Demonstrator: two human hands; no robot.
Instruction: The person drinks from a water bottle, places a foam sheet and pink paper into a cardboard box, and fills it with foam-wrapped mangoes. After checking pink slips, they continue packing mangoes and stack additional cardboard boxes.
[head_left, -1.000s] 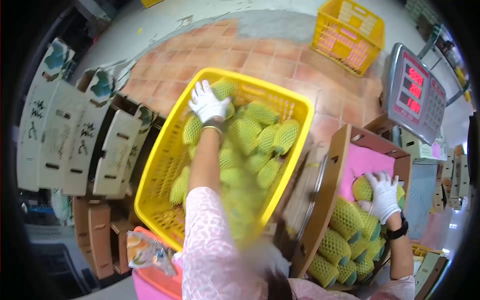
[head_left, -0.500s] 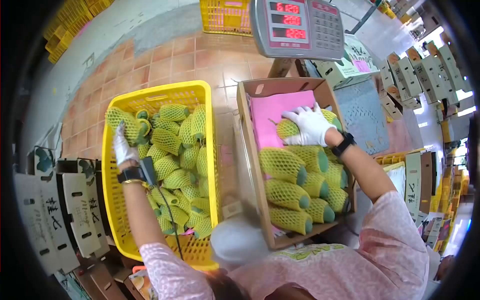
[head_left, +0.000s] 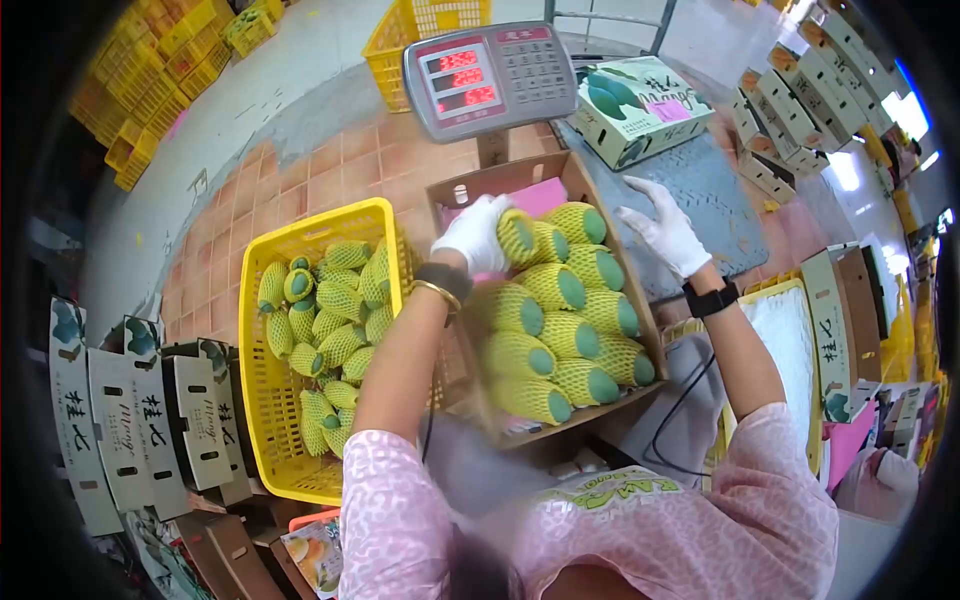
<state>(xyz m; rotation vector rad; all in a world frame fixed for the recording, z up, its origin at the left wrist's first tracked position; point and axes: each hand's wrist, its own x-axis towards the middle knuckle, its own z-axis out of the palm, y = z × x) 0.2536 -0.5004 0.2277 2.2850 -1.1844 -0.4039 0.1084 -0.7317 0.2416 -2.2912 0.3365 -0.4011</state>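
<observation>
My left hand (head_left: 471, 233), in a white glove, is closed around a mango (head_left: 517, 236) in a yellow foam net, at the back left of an open cardboard box (head_left: 508, 176). Rows of netted mangoes (head_left: 574, 337) with green ends showing fill much of the box. Pink paper (head_left: 541, 195) shows behind them. Just beyond the box's right side, my gloved right hand (head_left: 664, 230) is raised with its fingers apart, holding nothing. To the left stands a yellow plastic crate (head_left: 320, 224) with more netted mangoes (head_left: 338, 300) inside.
A scale display (head_left: 490, 80) with red digits rises behind the box. A printed mango carton (head_left: 640, 110) lies on the grey mat (head_left: 715, 215). Upright cartons (head_left: 120, 420) line the left, and stacked yellow crates (head_left: 150, 70) stand far back.
My left hand has moved from the crate to the box with a mango. My right hand has left the mangoes and opened at the right. More mangoes lie in the box; the display digits differ.
</observation>
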